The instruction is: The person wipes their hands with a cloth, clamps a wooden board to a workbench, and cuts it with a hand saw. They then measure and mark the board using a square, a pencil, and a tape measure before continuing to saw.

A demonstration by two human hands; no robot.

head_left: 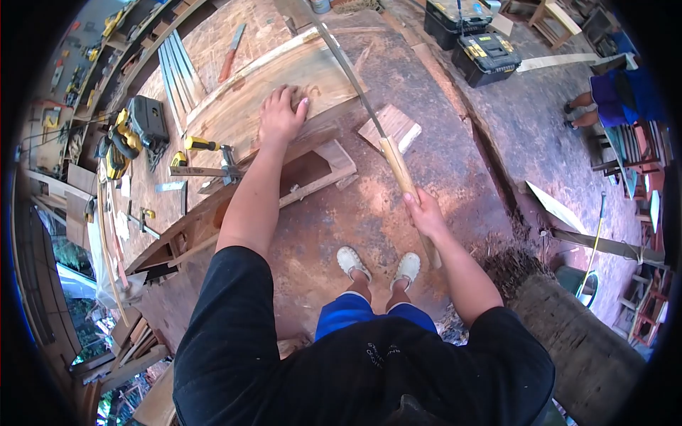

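Observation:
My left hand lies flat on a wide wooden board, fingers spread and holding nothing. My right hand is wrapped round the long straight wooden handle of a pull saw. The saw's thin metal blade stretches up and away from me and overlaps the board's right end in this view. A clamp with a yellow handle sits at the workbench edge, left of my left forearm. On the floor beneath the blade lies a square wood offcut.
Power tools, a dark case, metal strips and an orange-handled blade rest on the bench at left. Black toolboxes stand on the floor ahead. A person is at far right; a log lies near my right elbow.

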